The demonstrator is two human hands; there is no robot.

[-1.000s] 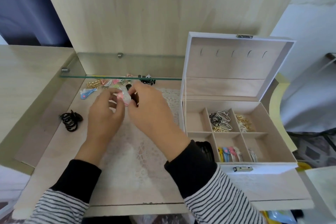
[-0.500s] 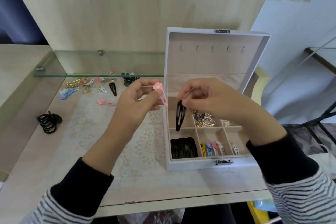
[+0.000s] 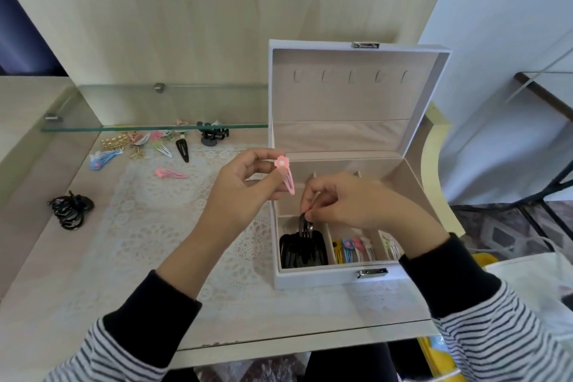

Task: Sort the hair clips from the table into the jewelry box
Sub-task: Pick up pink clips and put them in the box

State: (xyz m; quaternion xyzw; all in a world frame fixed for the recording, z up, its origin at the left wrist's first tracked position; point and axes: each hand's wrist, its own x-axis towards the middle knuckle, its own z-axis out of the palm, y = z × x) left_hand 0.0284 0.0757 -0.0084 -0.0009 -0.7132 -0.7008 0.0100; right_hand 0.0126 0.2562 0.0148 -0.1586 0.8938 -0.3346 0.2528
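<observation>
Head view: at the jewelry box's front-left compartment, the right hand is seen pinching a black clip against the black pile there. Release is called for next; the pink clip, pinched in the left hand beside the box, is to follow.

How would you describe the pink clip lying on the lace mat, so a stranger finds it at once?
Look left of the open jewelry box, near the far edge of the lace mat. The pink clip lies there alone, nearer than the clip pile under the glass shelf.
</observation>
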